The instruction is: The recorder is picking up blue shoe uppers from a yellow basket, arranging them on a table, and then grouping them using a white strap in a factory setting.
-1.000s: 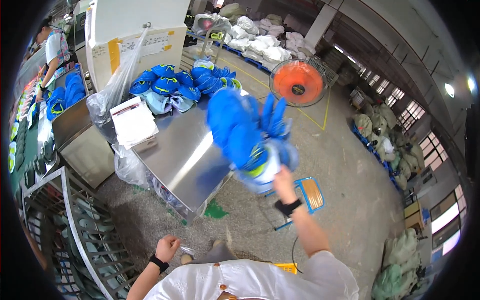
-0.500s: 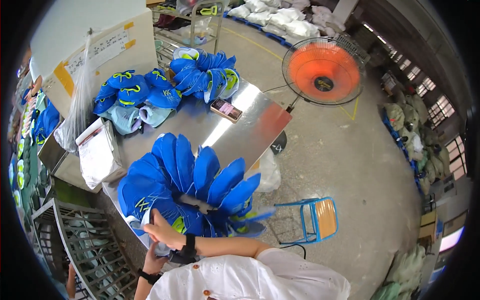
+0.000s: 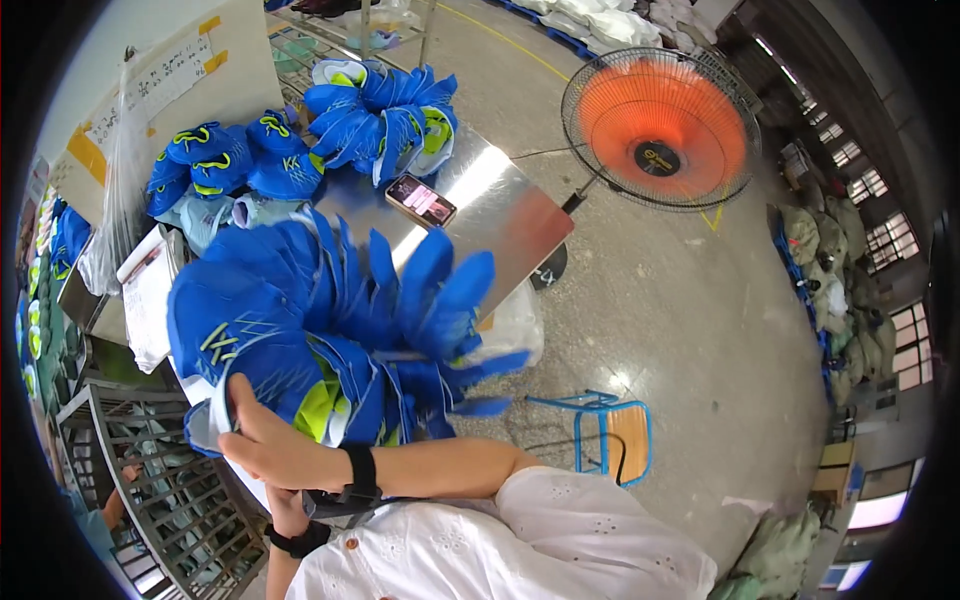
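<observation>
A large ring of blue shoe uppers with yellow-green trim fans out in front of me. My right hand reaches across to its near left side and is closed on the pale edge of an upper, thumb on top. Below it, close to the ring's underside, is my left hand; its fingers are hidden behind the right hand. Both wrists wear black bands. A second ring of blue uppers lies on the metal table, beside a pile of blue uppers with lime loops.
A phone lies on the table, and papers rest at its left. An orange fan stands beyond the table's right corner. A blue-framed stool is at right. A slatted metal rack stands at lower left.
The ring of uppers has come up closer and leftward in view, with my right hand moving left and down along with it. Its flaps have swung, and the view has shifted.
</observation>
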`<state>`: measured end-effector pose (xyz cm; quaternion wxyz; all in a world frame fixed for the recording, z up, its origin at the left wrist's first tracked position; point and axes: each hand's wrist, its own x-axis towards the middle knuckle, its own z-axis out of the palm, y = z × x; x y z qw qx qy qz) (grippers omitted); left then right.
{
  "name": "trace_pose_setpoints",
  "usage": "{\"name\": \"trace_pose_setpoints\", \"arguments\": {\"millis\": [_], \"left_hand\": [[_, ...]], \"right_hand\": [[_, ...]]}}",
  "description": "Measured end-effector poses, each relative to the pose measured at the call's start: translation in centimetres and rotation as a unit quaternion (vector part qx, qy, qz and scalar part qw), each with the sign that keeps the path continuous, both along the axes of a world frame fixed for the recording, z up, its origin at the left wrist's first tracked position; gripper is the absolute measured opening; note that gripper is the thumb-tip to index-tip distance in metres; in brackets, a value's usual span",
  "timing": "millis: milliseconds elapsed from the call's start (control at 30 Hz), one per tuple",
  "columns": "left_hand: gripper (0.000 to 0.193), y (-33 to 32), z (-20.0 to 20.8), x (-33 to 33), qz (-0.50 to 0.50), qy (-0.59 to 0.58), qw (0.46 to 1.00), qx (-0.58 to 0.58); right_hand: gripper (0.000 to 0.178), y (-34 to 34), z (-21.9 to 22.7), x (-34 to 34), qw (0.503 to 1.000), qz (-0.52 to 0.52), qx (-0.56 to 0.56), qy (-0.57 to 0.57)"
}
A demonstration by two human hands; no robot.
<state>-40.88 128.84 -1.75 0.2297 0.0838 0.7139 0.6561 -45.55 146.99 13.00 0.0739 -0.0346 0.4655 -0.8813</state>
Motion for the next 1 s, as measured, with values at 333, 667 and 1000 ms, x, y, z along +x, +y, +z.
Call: {"name": "trace_pose_setpoints", "arguments": {"millis": [333, 667, 1000], "left_hand": [[0.043, -2.5, -6.3, 3.2, 0.27, -0.15, 0.947, 0.092], [0.073, 0.7, -0.4, 3.8, 0.278, -0.036, 0.951, 0.131], [0.052, 2.0, -2.2, 9.2, 0.184, 0.278, 0.919, -0.21]], "right_hand": [[0.04, -7.5, 0.8, 3.0, 0.926, 0.187, 0.114, 0.307], [0.039, 7.0, -10.8, 10.8, 0.748, -0.126, 0.55, 0.349], [0.054, 10.2, -13.3, 8.4, 0.712, -0.085, 0.671, 0.191]]}}
